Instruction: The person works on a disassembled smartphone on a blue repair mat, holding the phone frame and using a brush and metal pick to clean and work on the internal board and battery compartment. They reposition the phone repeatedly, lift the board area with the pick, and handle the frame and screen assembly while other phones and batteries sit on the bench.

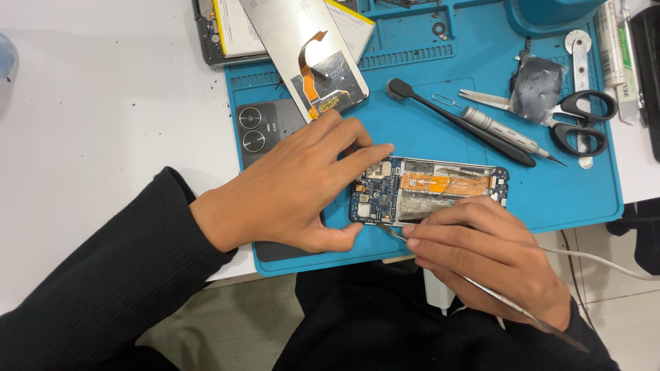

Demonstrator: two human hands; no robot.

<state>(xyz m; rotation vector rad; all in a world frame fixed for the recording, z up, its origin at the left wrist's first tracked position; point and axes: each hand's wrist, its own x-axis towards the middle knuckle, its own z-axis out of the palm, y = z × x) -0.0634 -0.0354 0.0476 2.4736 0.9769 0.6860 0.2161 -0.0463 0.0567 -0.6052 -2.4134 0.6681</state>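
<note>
An opened phone frame (430, 189) lies on a blue work mat (426, 144), showing a blue circuit board at its left end and an orange flex cable along its middle. My left hand (295, 189) presses on the frame's left end, index finger on the top corner and thumb at the lower corner. My right hand (485, 257) grips metal tweezers (389, 230), whose tip touches the lower edge of the circuit board. The tweezers' long handle runs out behind my right wrist.
On the mat: a dark phone back cover (265, 124) under my left hand, a detached screen (309, 48) with an orange ribbon, a black spudger (460, 122), a grey screwdriver (505, 134), scissors (570, 117). A white cable (605, 260) trails off to the right.
</note>
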